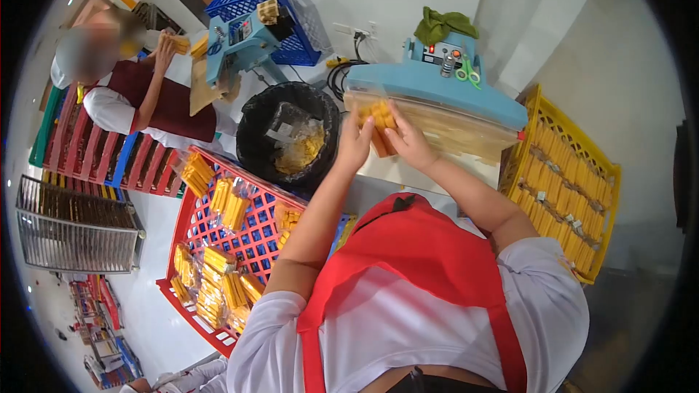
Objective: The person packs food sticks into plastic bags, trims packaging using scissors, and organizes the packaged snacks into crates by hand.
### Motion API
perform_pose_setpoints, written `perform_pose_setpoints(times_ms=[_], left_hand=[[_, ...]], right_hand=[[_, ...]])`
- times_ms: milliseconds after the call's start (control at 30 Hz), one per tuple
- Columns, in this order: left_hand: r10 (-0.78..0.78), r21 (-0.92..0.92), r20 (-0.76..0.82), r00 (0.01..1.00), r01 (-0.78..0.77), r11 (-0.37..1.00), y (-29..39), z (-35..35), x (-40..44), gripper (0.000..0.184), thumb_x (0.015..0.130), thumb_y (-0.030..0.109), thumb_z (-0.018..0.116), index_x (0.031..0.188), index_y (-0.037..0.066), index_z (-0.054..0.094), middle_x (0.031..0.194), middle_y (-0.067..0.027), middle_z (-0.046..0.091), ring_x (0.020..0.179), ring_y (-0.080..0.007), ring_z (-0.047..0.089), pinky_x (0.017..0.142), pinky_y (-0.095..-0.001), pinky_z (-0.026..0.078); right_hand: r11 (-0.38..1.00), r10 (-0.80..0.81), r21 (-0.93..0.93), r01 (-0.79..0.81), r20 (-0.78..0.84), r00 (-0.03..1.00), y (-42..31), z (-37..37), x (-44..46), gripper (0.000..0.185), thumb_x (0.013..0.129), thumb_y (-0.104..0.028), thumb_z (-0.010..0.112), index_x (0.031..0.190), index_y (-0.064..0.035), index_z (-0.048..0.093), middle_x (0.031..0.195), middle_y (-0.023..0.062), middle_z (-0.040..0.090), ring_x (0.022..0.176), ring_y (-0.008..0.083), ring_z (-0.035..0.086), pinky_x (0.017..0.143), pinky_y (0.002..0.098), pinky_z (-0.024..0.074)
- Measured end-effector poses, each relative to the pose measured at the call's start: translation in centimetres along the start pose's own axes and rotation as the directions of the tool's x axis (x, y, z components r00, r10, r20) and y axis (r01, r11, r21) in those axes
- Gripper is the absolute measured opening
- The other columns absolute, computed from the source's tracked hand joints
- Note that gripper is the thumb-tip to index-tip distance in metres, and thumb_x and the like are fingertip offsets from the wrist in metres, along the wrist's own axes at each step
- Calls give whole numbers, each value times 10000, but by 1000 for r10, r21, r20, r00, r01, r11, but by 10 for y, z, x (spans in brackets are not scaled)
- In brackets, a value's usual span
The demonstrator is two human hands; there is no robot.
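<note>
Two bare hands, left hand [354,142] and right hand [412,144], grasp a pack of yellow sticks [378,113] between them, both about equally near. Its long axis seems to run away from the body, toward the blue machine [429,87].

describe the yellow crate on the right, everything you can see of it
The yellow crate looks plastic, open-topped, with perforated walls. It sits at a slant beside the pale blue machine, loaded with rows of long yellow sticks crossed by darker, bunched strips. Neither hand touches it; its underside is hidden.
</note>
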State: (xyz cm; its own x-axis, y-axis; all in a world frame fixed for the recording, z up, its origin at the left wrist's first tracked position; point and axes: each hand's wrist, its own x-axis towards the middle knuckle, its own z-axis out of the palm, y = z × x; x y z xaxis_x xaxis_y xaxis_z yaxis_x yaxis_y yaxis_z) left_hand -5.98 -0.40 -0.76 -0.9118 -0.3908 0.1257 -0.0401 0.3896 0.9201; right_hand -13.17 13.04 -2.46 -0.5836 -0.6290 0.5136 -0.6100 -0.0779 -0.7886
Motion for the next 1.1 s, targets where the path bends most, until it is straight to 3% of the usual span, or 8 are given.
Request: perform_pose_setpoints(times_ms=[133, 267, 367, 433, 467, 633, 900, 1100], left_hand=[[165, 154, -166, 972, -140, 978, 8, 22, -19, 402, 871, 174, 438, 1206, -45, 393, 1077, -215, 482, 1004, -289, 473, 866, -315, 368], [206, 245, -199, 958, -155, 957, 29, 17, -16, 294, 862, 143, 459, 1088, -36, 516, 961, -209, 538, 899, -256, 528, 810, -303, 397], [24, -126, -235, 972, -55, 991, 20, 20, -8, 210, 831, 112, 524, 972, -34, 580, 764, -75, 591, 693, -142, 545, 671, -232, 431], [-82, -325, -201, 976, 12, 946, 13, 24, -10, 182, 823, 98, 532, 945, -23, 590, 771, -60, 585, 691, -119, 535, 654, -221, 428], [-173, -488, -128, 977, 89, 868, 10, 25, -13, 154, 815, 85, 540, 918, -13, 600, 779, -46, 579, 690, -96, 524, 638, -209, 424], [-6, -453, -121, 993, -50, 890, 4, 17, -17, 114, 776, 48, 562, 869, -10, 591, 756, -21, 557, 680, -99, 526, 609, -211, 423], [-66, -615, 250, 966, 211, 760, 19, 6, -20, 98, 759, 31, 575, 850, 2, 599, 791, -46, 587, 698, -100, 532, 663, -221, 426], [-126, -660, 62, 990, 135, 739, 42, 17, -17, 57, 797, 3, 534, 812, 46, 500, 693, -10, 535, 667, -84, 516, 624, -205, 420]], right_hand=[[965, 260, 64, -255, -84, 962, -6, -8, -8, 403, 836, -108, 467, 1196, 54, 390, 1202, 248, 424, 1151, 343, 390, 953, 346, 313], [968, 73, -226, -105, -148, 986, -24, -26, 2, 277, 839, -124, 469, 1026, 75, 514, 1069, 250, 512, 979, 356, 508, 851, 346, 395], [950, 234, -196, -245, -80, 969, -31, -35, 6, 218, 837, -128, 486, 891, 71, 558, 988, 204, 558, 814, 258, 569, 729, 306, 440], [803, 507, 354, -479, 17, 862, -13, -33, 2, 171, 813, -107, 528, 848, 53, 576, 1033, 143, 541, 723, 142, 558, 640, 253, 447], [810, 499, 338, -479, 30, 866, -7, -35, -3, 171, 813, -107, 528, 848, 53, 576, 1033, 143, 541, 723, 142, 558, 640, 253, 447], [753, 412, 507, -419, 133, 901, -19, -48, -4, 75, 758, -6, 570, 827, 17, 589, 1071, 66, 459, 690, 84, 516, 578, 216, 436], [704, 375, 574, -418, 198, 906, -16, -55, -7, 76, 747, 6, 584, 817, 30, 602, 1001, 67, 516, 705, 106, 546, 619, 225, 451], [639, 567, 592, -490, 67, 821, -37, -57, -1, 189, 739, 33, 578, 922, 22, 531, 784, 48, 541, 662, 115, 545, 604, 218, 452]])
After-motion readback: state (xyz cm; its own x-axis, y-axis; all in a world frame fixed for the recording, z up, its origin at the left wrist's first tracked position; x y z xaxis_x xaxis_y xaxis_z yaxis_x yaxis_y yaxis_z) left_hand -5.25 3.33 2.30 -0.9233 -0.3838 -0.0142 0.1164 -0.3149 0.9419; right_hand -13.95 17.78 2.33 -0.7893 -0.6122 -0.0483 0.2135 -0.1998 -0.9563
